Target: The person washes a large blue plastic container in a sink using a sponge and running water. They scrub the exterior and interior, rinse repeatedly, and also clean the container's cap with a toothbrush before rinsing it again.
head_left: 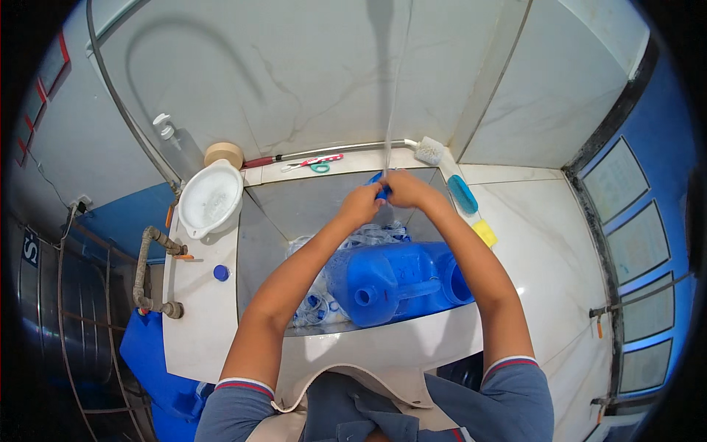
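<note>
My left hand (362, 204) and my right hand (406, 188) meet over the far part of a grey sink (276, 214). Both are closed on a small blue object (384, 191), mostly hidden by the fingers, so its kind is unclear. A thin stream of water (392, 110) falls onto it from above. Below my hands, a blue water jug (387, 269) lies on its side in the sink, its uncapped mouth toward me. Several clear plastic bottles (317, 303) lie beside and behind it, partly hidden by my left forearm.
Left of the sink stand a white basin (211, 197), a pump bottle (179, 144) and a blue cap (221, 273). Along the back ledge lie scissors (318, 163) and a long-handled brush (428, 151). A blue scrub brush (462, 194) and yellow sponge (484, 233) rest at right.
</note>
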`<action>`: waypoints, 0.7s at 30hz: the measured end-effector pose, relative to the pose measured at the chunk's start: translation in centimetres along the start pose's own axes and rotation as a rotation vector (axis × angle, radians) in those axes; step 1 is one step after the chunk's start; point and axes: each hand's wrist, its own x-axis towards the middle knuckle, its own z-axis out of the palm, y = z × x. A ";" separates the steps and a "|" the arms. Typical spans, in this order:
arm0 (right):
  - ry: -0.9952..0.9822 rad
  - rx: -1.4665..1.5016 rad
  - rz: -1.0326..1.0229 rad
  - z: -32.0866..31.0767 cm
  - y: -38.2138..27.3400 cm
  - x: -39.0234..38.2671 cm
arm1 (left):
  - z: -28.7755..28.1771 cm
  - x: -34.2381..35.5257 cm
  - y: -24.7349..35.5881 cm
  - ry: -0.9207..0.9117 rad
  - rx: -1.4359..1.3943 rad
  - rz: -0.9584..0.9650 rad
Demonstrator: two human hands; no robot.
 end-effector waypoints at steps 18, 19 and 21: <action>0.382 -0.049 -0.105 5.8 -1.8 -2.6 | -13.4 -22.2 -10.6 0.389 0.627 -0.483; 0.296 -0.038 -0.153 5.8 -1.9 -2.4 | -14.1 -24.4 -11.7 0.390 0.700 -0.510; 0.385 -0.059 -0.120 5.5 -2.2 -2.3 | -14.4 -27.3 -12.7 0.394 0.770 -0.542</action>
